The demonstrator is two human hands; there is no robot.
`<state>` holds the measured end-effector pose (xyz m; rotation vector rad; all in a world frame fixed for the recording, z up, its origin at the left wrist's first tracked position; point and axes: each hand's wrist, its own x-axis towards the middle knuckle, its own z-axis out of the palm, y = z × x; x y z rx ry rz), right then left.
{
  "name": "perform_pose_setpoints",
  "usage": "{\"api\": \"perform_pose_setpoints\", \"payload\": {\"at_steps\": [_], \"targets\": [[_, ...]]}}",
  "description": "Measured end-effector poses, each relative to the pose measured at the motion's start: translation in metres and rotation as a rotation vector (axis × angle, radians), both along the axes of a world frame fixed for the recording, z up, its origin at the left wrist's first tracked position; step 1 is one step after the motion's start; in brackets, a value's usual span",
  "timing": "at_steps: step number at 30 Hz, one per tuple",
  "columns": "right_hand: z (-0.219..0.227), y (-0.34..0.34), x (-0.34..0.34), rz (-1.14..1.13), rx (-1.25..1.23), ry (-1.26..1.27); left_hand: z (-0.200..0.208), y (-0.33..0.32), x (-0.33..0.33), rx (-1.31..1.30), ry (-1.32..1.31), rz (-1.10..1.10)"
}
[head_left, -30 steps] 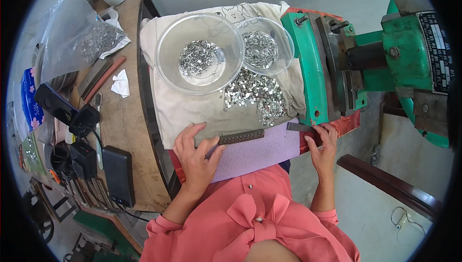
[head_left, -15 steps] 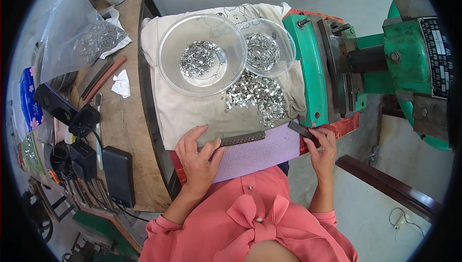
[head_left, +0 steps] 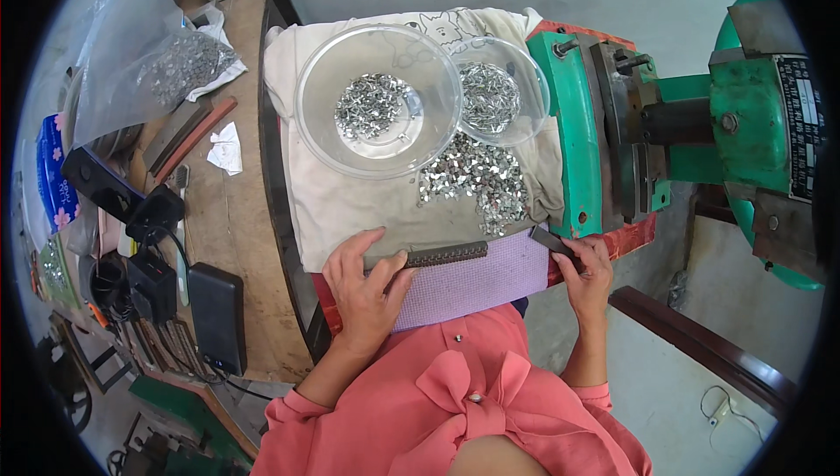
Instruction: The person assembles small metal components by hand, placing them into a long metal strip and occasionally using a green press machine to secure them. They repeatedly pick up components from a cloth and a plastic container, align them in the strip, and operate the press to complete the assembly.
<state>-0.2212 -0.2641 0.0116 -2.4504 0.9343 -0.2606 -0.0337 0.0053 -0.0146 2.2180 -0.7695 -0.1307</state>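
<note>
In the head view, the left hand (head_left: 360, 294) pinches a toothed bar (head_left: 448, 255) at the far edge of the purple mat (head_left: 472, 288); the right hand (head_left: 590, 271) pinches a dark strip (head_left: 548, 240) near its right corner. A careless swing of this strip may scatter metal pieces (head_left: 477, 177) beyond the mat.

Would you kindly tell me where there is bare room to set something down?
The cream cloth is bare between the large tub and the left hand; so is the purple mat between the toothed bar and coral shirt. It is crowded around the small tub, metal pieces and green machine.
</note>
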Motion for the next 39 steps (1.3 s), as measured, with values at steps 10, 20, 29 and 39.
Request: {"api": "perform_pose_setpoints", "payload": {"at_steps": [10, 20, 29, 39], "targets": [[0.009, 0.016, 0.002, 0.024, 0.047, -0.122, 0.001, 0.000, 0.000, 0.010, -0.002, 0.006], [0.025, 0.047, 0.057, 0.386, -0.041, -0.142, 0.004, -0.001, 0.002, -0.004, 0.058, 0.013], [0.020, 0.061, 0.093, 0.577, -0.001, -0.177, 0.009, 0.002, 0.004, -0.029, 0.108, 0.005], [0.018, 0.061, 0.104, 0.636, 0.017, -0.141, 0.012, -0.007, 0.005, 0.053, 0.101, 0.020]]}}
